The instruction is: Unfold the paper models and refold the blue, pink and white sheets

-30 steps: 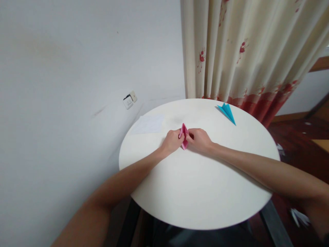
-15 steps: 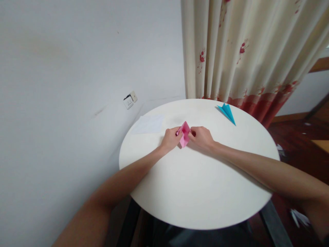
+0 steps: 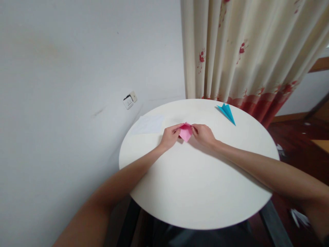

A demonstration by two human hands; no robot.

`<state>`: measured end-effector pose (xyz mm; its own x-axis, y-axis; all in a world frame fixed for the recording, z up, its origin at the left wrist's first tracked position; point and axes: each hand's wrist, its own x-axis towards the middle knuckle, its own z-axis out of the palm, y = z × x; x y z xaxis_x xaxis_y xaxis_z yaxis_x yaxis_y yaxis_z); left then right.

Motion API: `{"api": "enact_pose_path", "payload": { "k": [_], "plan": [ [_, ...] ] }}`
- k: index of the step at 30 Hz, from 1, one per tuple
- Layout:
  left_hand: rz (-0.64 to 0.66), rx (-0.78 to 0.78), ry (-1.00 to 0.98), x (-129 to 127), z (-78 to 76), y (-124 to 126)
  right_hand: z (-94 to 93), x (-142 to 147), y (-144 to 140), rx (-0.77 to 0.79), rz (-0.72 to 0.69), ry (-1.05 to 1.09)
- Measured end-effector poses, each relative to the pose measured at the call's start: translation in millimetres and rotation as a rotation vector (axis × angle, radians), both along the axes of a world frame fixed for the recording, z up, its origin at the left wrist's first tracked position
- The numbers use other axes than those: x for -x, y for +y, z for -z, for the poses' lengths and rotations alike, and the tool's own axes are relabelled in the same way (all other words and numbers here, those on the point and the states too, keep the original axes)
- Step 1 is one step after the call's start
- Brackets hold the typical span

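A small piece of folded pink paper (image 3: 186,133) is stretched between my two hands, over the far half of the round white table (image 3: 200,185). My left hand (image 3: 169,137) pinches its left corner between thumb and fingers. On the other side, my right hand (image 3: 204,134) grips the right corner, fingers curled. The paper's top edge gapes into a shallow opening, and its lower corner points toward me. Parts of both side corners are hidden by my fingers.
A blue paper plane (image 3: 226,113) lies at the table's far right. Thin white paper (image 3: 148,124) rests at the far left. Behind the table are a white wall with a socket (image 3: 128,102) and a patterned curtain (image 3: 241,61).
The pink paper has gone from a tall, narrow diamond to a wider, shorter shape. My hands have drawn slightly apart and tipped it, still holding both sides.
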<state>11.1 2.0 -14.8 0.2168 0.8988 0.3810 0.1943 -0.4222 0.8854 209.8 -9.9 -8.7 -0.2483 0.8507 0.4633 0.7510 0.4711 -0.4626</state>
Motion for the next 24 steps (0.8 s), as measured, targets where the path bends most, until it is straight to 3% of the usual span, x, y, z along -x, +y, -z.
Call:
{"api": "enact_pose_path", "payload": {
  "k": [4, 10, 15, 20, 24],
  "plan": [
    [0.020, 0.049, -0.052, 2, 4.9, 8, 6.3, 1, 3, 0.000, -0.172, 0.258],
    [0.074, 0.119, -0.105, 4, 3.0, 10, 11.3, 3, 8, 0.091, -0.280, 0.546],
    [0.065, 0.189, -0.110, 7, -1.8, 6, 14.6, 3, 16, 0.156, -0.307, 0.682],
    [0.177, 0.169, -0.172, 11, -3.0, 3, 11.3, 0, 16, 0.181, -0.385, 0.753],
    [0.116, 0.105, -0.108, 10, 0.0, 5, 10.2, -1, 15, 0.152, -0.403, 0.739]
  ]
}}
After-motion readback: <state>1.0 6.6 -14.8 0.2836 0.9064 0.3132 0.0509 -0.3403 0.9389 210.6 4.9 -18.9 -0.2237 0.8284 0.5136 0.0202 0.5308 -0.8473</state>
